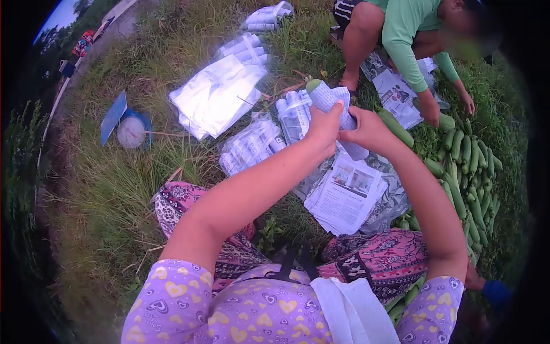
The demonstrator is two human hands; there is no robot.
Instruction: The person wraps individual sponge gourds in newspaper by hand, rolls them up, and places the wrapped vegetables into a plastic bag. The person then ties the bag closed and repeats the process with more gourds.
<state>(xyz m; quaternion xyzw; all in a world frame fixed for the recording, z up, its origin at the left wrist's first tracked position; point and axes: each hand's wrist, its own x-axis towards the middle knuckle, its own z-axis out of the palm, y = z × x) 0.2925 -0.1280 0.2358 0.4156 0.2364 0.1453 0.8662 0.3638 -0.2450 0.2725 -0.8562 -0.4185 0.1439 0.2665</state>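
Both my hands hold a long green gourd (312, 85) rolled in printed newspaper (324, 98), its bare green tip showing at the far end. My left hand (325, 125) is wrapped round the roll from the left, its thumb along the paper. My right hand (366, 129) grips the near right part of the paper, thumb and fingers closed on it. Just below my hands lies a stack of newspaper sheets (349, 195) on crumpled plastic. Beside it on the left is a clear bag of wrapped rolls (252, 143), and another bag of rolls (295, 112) lies behind my left hand.
A heap of green gourds (472, 172) lies to the right. A co-worker in a green top (407, 34) crouches at the back right, a hand (428, 108) on a gourd. White plastic bags (217, 94), more bagged rolls (266, 17) and a blue dial scale (132, 132) rest on grass.
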